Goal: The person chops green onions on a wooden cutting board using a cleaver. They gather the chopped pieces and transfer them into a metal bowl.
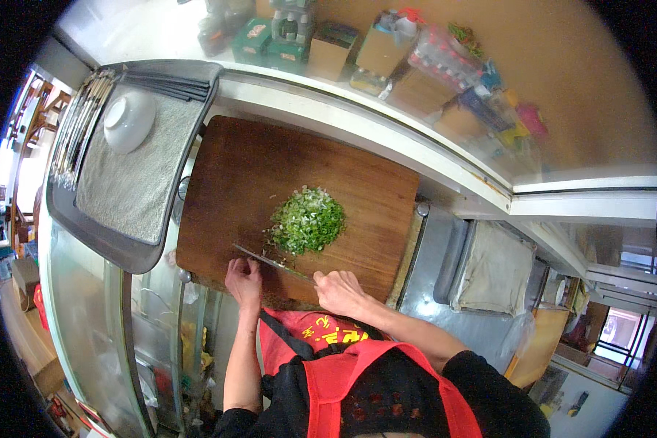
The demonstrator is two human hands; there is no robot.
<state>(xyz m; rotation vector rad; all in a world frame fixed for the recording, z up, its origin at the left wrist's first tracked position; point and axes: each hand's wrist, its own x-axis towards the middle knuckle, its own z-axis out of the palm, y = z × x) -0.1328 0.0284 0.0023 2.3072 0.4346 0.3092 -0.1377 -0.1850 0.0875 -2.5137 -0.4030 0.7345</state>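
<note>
A heap of chopped green onion (308, 220) lies near the middle of a brown wooden cutting board (241, 159). My right hand (340, 291) is closed around the handle of a kitchen knife (271, 261), at the board's near edge. The blade points left, seen nearly edge-on, with small green bits along it. My left hand (245, 282) is beside the blade near its tip, fingers curled; whether it touches the blade or holds anything is hidden. Some loose bits of onion lie between the knife and the heap.
Left of the board, a grey tray (137, 263) holds a cloth, an upturned white bowl (130, 121) and chopsticks. A white window frame (361, 120) runs behind the board. On the right, a cloth-covered container (495, 268) stands on a metal counter (421, 284).
</note>
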